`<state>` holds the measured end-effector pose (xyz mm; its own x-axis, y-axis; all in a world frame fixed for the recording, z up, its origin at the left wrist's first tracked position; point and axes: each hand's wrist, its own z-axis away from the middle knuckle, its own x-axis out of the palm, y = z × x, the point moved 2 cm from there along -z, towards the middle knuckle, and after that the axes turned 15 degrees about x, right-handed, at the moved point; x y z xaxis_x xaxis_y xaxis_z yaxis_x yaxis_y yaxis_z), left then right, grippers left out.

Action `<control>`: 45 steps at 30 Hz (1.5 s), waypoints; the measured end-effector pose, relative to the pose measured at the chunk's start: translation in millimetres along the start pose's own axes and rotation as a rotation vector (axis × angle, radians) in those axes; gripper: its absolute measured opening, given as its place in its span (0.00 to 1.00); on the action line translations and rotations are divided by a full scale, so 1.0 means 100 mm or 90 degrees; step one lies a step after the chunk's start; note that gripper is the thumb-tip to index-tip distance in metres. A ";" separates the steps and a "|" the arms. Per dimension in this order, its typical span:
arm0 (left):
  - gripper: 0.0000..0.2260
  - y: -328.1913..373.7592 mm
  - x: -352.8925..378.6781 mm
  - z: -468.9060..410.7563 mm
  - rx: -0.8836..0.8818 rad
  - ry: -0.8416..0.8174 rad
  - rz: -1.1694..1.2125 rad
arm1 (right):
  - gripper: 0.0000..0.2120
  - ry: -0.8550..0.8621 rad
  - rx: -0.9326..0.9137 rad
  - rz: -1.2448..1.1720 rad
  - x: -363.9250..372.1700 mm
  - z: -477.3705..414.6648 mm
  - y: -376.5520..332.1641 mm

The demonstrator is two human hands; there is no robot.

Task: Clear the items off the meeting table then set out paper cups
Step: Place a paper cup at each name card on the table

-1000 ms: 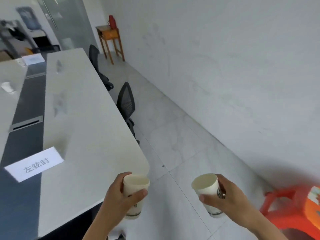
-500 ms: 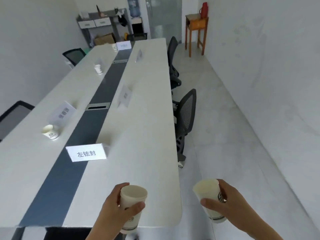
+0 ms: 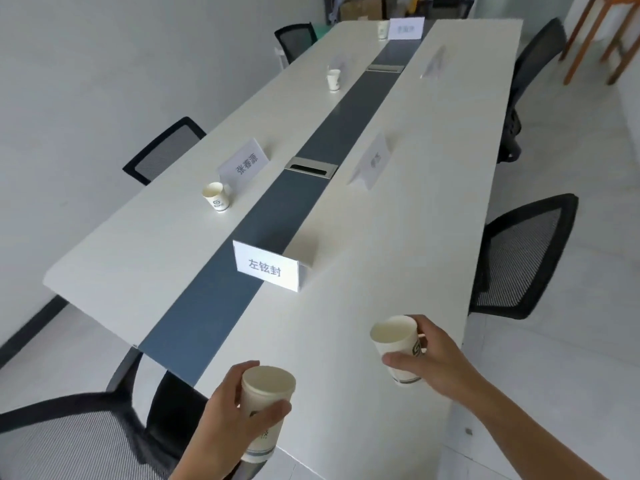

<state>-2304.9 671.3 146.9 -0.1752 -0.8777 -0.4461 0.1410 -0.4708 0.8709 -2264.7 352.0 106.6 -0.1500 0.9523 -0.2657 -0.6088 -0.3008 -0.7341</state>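
My left hand (image 3: pixel 228 420) grips a white paper cup (image 3: pixel 266 396) over the near end of the long white meeting table (image 3: pixel 398 258). My right hand (image 3: pixel 440 362) holds a second paper cup (image 3: pixel 394 344), tilted, low over the table's near right part; whether its base touches the top I cannot tell. Three more paper cups stand on the table: one (image 3: pixel 216 196) by a name card on the left side, one (image 3: pixel 334 79) farther along, one (image 3: pixel 382 30) at the far end.
Name cards stand along the table: one (image 3: pixel 266 270) at the near end of the dark centre strip (image 3: pixel 270 230), another (image 3: pixel 244 164) on the left, one (image 3: pixel 372 162) on the right. Black mesh chairs (image 3: pixel 519 258) line both sides, one (image 3: pixel 69 441) at the near end.
My view has swung left from the floor and wall onto the table. Both hands, each with its cup, have moved from beside the table's corner to over its near end.
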 end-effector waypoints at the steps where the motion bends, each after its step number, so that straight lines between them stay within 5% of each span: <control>1: 0.44 -0.01 -0.06 -0.14 -0.002 -0.001 0.004 | 0.25 0.004 -0.001 0.000 0.07 -0.17 -0.10; 6: 0.32 -0.11 -0.27 -0.85 -0.003 -0.015 0.015 | 0.27 0.061 -0.025 0.016 0.44 -1.07 -0.66; 13: 0.35 -0.38 -0.50 -1.38 -0.044 -0.035 0.027 | 0.32 0.166 -0.016 0.047 0.89 -2.19 -1.09; 23: 0.33 -0.66 -0.54 -1.64 -0.076 -0.046 0.024 | 0.34 0.163 0.036 0.106 1.02 -2.57 -0.90; 28: 0.31 -0.36 -0.38 -1.87 0.009 -0.081 -0.002 | 0.38 0.155 0.029 0.154 0.84 -2.34 -0.89; 35: 0.31 0.23 -0.11 -1.78 0.122 -0.128 -0.047 | 0.02 0.151 0.011 0.013 0.37 -1.31 -1.03; 45: 0.33 0.87 0.64 -0.77 0.283 -0.233 -0.096 | 0.06 0.036 -0.006 -0.081 0.04 0.30 -0.51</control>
<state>-2228.8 567.6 178.6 -0.4970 -0.6794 -0.5398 -0.3190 -0.4354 0.8418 -2258.2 372.6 161.6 -0.0280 0.9786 -0.2039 -0.6123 -0.1780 -0.7703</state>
